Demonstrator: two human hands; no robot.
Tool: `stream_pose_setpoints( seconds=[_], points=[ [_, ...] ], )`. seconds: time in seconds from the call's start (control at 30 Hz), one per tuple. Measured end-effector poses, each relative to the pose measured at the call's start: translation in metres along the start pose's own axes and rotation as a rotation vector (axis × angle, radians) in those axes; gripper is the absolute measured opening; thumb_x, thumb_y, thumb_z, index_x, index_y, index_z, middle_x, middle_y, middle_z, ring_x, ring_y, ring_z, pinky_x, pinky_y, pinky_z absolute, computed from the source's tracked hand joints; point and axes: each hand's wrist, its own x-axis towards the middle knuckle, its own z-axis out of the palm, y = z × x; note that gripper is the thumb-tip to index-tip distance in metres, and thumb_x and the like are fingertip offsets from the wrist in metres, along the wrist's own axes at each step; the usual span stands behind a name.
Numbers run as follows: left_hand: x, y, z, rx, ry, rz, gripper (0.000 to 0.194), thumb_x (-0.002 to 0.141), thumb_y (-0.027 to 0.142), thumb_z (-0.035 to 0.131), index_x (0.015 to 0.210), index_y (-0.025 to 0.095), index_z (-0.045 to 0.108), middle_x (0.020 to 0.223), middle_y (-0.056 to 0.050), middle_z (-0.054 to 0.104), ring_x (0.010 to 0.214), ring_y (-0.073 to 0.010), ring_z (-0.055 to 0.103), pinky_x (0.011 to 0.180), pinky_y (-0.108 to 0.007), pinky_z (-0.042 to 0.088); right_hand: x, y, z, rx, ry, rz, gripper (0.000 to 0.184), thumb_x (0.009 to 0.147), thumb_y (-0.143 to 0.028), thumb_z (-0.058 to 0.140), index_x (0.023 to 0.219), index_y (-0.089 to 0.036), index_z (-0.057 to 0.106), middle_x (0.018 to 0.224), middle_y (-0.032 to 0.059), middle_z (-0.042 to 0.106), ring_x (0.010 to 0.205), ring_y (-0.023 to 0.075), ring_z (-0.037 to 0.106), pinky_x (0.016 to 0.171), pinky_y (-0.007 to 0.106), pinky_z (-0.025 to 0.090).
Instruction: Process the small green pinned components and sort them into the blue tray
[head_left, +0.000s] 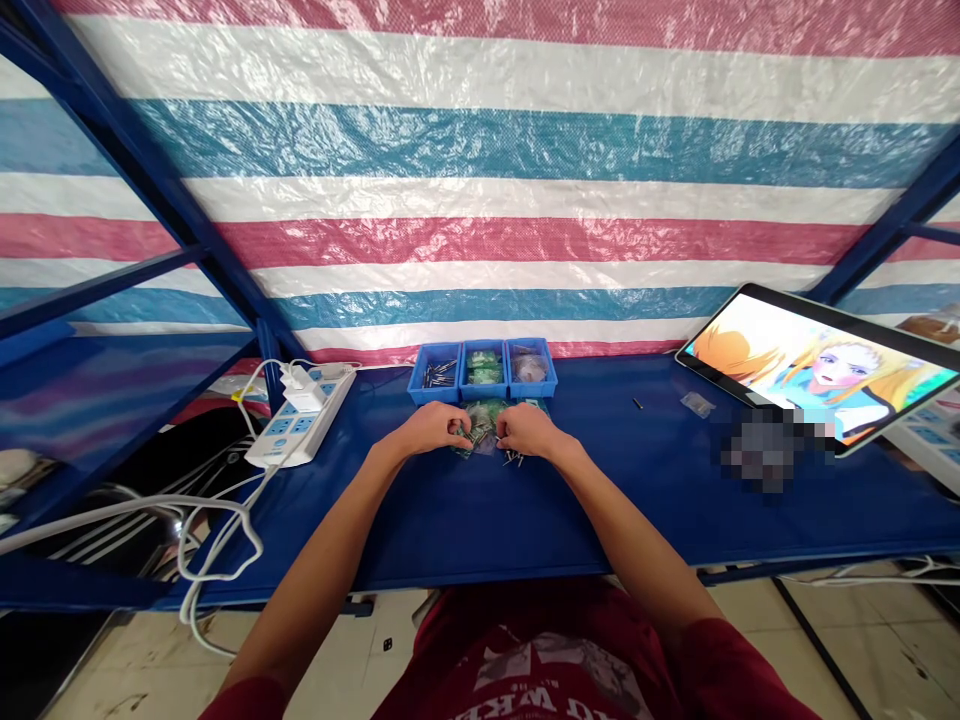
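Observation:
In the head view my left hand is curled at the left edge of a small pile of green-printed packets and clear plastic bags. Its thumb and fingers close together; what they pinch is too small to name. Across the pile, my right hand is bent the same way, its fingertips pressed together at the pile's right side. Several thin metal pieces like screws lie just below it. Behind the hands stand three joined blue bins: metal pieces fill the left bin, green packets the middle bin, clear bags the right bin.
A white power strip with cables lies to the left on the blue table. On the right, a tablet-like screen leans up, near a small clear bag and a dark pin-like piece. A striped sheet hangs behind.

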Motion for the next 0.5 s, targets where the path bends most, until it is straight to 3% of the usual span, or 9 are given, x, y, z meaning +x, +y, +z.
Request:
stream_pose_setpoints(
  seconds=[0.27,0.5],
  points=[
    [0.005,-0.002,0.007,0.046,-0.001,-0.031,0.026,0.075,0.044,0.069,0.076,0.018,0.066,0.061,0.003,0.056,0.058,-0.0124,0.05,0.053,-0.023,0.024,-0.002,-0.007,-0.004,-0.029,0.011,0.022,0.014,0.082,-0.023,0.061,0.086,-0.02,0.074,0.091,0.0077,0.074,0.095,0.0227,0.066,0.077,0.025,0.045],
    [0.006,-0.007,0.011,0.043,0.029,0.003,0.027,0.076,0.045,0.068,0.076,0.018,0.065,0.061,0.003,0.057,0.057,-0.0125,0.05,0.053,-0.023,0.025,-0.002,-0.01,-0.001,-0.068,0.024,0.051,0.016,0.081,-0.028,0.062,0.088,-0.019,0.074,0.094,0.0099,0.073,0.098,0.0249,0.065,0.077,0.027,0.046]
  ],
)
